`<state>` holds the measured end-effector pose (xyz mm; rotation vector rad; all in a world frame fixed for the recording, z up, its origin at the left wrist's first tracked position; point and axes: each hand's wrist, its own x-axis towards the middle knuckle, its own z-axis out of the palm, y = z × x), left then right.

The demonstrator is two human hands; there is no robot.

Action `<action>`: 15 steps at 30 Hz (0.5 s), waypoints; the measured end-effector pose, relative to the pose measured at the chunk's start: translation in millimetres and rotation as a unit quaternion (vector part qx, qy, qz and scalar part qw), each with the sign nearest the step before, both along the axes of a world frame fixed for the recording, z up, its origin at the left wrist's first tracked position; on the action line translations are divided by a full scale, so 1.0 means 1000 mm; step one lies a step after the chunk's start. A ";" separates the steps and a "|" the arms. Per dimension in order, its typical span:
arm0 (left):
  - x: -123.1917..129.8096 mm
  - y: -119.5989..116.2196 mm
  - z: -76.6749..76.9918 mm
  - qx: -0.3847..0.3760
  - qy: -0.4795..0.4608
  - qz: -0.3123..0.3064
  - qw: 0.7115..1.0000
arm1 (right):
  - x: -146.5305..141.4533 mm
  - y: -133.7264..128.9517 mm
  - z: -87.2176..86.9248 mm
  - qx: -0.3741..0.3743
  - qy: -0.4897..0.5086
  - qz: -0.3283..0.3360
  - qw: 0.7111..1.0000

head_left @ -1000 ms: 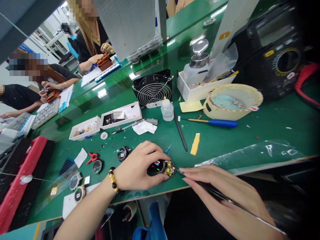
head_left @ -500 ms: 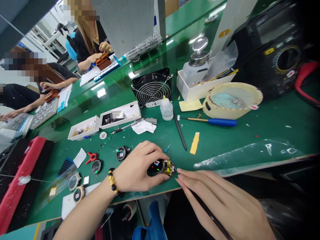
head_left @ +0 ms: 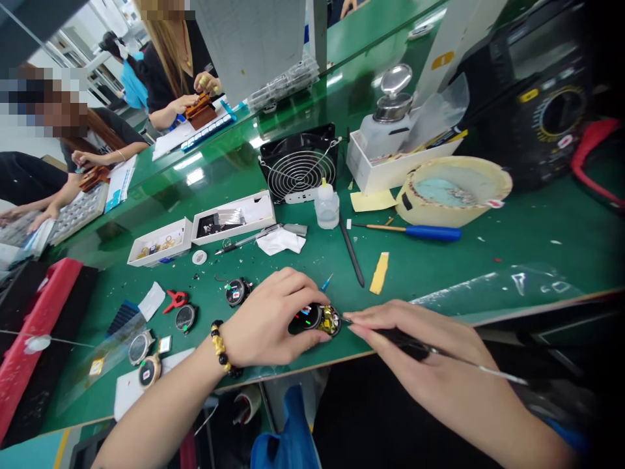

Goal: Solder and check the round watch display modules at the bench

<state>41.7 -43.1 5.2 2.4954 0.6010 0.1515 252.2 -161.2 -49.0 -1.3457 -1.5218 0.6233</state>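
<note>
My left hand (head_left: 271, 319) grips an opened round smartwatch (head_left: 316, 319) from above, pressing it to the green mat. Its dark display lies towards my left hand, and a gold-coloured circuit board (head_left: 331, 320) shows at the right end. My right hand (head_left: 415, 345) holds long, thin tweezers (head_left: 405, 342) like a pen, with their tip at the board's right edge. Near the left hand lie a smaller opened watch (head_left: 237, 292) and a blue-tipped small tool (head_left: 326, 281). Further left are several other watch bodies, including one (head_left: 185, 318) beside a red spring clamp (head_left: 176, 301).
The green mat (head_left: 537, 247) holds white parts boxes (head_left: 233, 225), a cooling fan (head_left: 297, 166), a dispenser bottle (head_left: 388, 124), a blue screwdriver (head_left: 432, 233) and a multimeter (head_left: 537, 91). Co-workers (head_left: 173, 65) sit at the far left, beyond a glass divider (head_left: 209, 143).
My right hand has moved up and the tweezers have swung from pointing steeply down-right to a flatter angle. The left hand and watch stay in place, while the whole view has shifted slightly.
</note>
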 end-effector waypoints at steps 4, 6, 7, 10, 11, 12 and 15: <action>-0.001 0.001 0.000 0.005 0.000 -0.008 1.000 | 0.007 0.011 0.005 -0.110 0.019 0.015 0.994; -0.001 0.002 0.000 0.005 0.000 -0.011 1.000 | 0.011 0.016 0.008 -0.151 0.030 0.032 0.988; -0.002 0.002 -0.001 0.006 0.000 -0.011 1.000 | 0.013 0.019 0.010 -0.167 0.034 0.040 0.985; -0.002 0.004 -0.001 0.006 -0.001 -0.012 1.000 | 0.016 0.026 0.015 -0.195 0.045 0.062 0.978; -0.002 0.004 -0.001 0.005 0.000 -0.013 1.000 | 0.017 0.029 0.017 -0.201 0.047 0.070 0.976; -0.002 0.004 -0.001 0.005 0.002 -0.014 1.000 | 0.018 0.031 0.018 -0.207 0.049 0.078 0.974; -0.003 0.004 0.000 0.004 0.007 -0.017 1.000 | 0.021 0.036 0.018 -0.225 0.057 0.104 0.967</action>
